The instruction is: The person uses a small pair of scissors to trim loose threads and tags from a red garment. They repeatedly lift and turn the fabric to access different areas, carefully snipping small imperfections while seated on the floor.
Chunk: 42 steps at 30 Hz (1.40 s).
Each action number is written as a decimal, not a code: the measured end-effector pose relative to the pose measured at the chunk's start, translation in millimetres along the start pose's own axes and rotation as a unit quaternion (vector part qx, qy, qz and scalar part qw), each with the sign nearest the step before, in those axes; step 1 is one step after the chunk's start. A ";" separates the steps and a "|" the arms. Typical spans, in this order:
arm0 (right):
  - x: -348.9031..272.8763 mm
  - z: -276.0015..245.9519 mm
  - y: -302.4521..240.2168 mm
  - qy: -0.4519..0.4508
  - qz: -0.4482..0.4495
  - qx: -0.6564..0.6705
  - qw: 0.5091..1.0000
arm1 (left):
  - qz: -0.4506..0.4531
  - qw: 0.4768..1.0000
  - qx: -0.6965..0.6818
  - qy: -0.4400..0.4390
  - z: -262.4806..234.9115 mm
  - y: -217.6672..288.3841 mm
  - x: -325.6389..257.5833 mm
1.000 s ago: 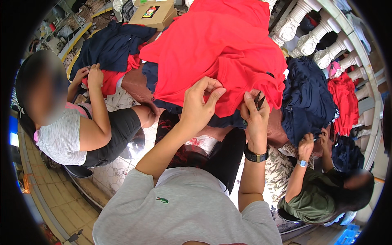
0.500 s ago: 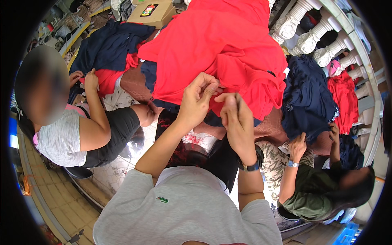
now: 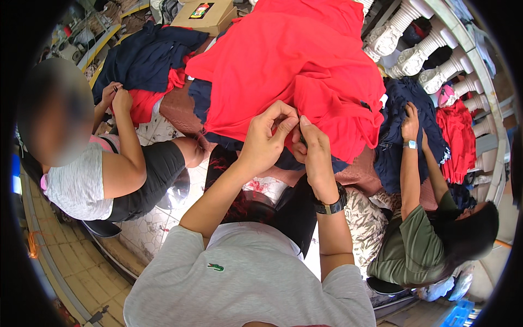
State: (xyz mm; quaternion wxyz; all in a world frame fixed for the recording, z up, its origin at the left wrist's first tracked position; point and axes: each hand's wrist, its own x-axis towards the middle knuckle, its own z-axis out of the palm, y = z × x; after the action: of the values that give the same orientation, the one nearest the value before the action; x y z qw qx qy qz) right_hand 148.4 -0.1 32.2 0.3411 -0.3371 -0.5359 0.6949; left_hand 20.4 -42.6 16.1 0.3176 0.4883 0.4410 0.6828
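Note:
A large red garment (image 3: 283, 60) lies spread over the table in front of me, its folds bunched at the near right. At its near edge my left hand (image 3: 268, 136) is closed in a pinch, thumb against fingertips; what it holds is too small to make out. Close beside it, my right hand (image 3: 318, 158) is closed too, its raised thumb nearly touching the left fingertips. A small dark object (image 3: 303, 141) shows among the right fingers, mostly hidden. Navy cloth (image 3: 200, 101) peeks out from under the red garment.
At the left a person (image 3: 125, 158) sits by navy garments (image 3: 147, 57) and red cloth. On the right another person (image 3: 411, 240) reaches over a navy pile (image 3: 403, 109). White balusters (image 3: 406, 60) line the right side. A cardboard box (image 3: 204, 16) stands at the back.
My right hand has turned and its fingers have closed near my left hand. The right-hand person has reached farther over the navy pile; the left-hand person's hands have risen off the red cloth.

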 end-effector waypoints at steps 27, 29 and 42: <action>-1.0 -34.8 -18.3 0.107 -0.279 -0.099 0.949 | -0.024 0.998 -0.036 -0.042 -18.8 31.9 11.4; 0.8 -36.3 -24.4 0.108 -0.275 -0.118 0.948 | 0.007 0.999 -0.008 -0.050 -17.9 38.5 15.7; 5.9 -10.3 -38.7 0.048 -0.199 -0.087 0.975 | 0.092 0.978 0.186 0.024 -1.9 50.6 15.6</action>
State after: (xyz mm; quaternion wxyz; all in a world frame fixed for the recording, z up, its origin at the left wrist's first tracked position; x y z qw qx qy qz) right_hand 158.2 17.6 67.2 0.4669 -0.2855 -0.6336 0.5468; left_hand 13.5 -50.4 68.0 0.1463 0.5608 0.5211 0.6265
